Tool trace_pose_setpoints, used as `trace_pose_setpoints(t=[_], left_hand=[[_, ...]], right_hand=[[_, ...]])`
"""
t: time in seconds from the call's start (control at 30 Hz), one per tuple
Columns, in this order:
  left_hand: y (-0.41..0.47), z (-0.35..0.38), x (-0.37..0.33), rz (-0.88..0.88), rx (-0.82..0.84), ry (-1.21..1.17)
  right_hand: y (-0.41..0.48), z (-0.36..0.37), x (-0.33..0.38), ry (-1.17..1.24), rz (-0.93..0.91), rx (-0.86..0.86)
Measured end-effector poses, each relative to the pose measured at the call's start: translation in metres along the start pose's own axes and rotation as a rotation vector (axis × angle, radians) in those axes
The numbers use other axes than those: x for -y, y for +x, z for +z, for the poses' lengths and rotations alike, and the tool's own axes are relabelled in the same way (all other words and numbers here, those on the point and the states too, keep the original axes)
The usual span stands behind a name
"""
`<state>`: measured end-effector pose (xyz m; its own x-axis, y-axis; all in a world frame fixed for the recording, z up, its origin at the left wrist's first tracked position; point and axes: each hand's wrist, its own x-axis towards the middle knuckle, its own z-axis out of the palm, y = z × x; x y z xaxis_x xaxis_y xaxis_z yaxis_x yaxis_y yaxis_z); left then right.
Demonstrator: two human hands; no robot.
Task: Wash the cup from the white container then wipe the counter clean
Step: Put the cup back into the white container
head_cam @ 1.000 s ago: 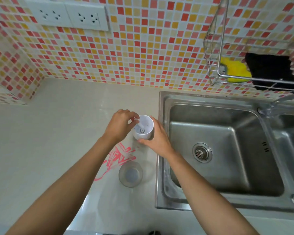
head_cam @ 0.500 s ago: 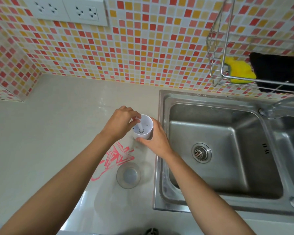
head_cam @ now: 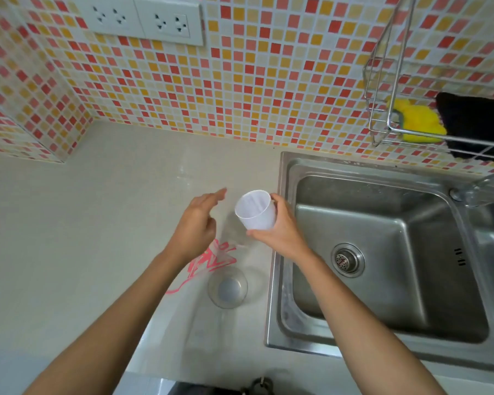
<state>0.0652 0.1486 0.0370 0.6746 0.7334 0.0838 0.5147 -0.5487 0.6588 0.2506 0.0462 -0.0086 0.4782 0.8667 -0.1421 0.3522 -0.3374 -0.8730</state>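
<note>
Right of centre in the frame, the right hand (head_cam: 280,232) grips the tilted white container (head_cam: 255,209) above the counter (head_cam: 97,223), just left of the sink (head_cam: 382,266). Beside it the left hand (head_cam: 196,226) hangs with fingers spread, empty. Lower down, a clear cup (head_cam: 227,287) stands on red marks (head_cam: 211,259).

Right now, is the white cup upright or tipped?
Tipped. The right hand holds the white cup off the counter, its mouth leaning toward the open left hand. Its inside looks empty.

Right hand (head_cam: 280,235) grips tilted white container (head_cam: 255,210); left hand (head_cam: 196,226) empty.
</note>
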Motion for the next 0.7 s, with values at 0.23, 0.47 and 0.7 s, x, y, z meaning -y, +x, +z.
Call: trace_pose_setpoints(t=[0.23,0.47,0.7], left_hand=[[-0.128,0.017,0.033,-0.098,0.176,-0.172],[-0.14,0.057,0.023,-0.123,0.112,-0.329],[-0.124,0.078,0.01,-0.15,0.079,-0.341]], right_hand=[[-0.058,-0.048,0.003,-0.34,-0.024,0.281],[-0.094,-0.052,0.028,-0.572,-0.139,0.402],[-0.101,-0.039,0.058,-0.736,-0.31,0.404]])
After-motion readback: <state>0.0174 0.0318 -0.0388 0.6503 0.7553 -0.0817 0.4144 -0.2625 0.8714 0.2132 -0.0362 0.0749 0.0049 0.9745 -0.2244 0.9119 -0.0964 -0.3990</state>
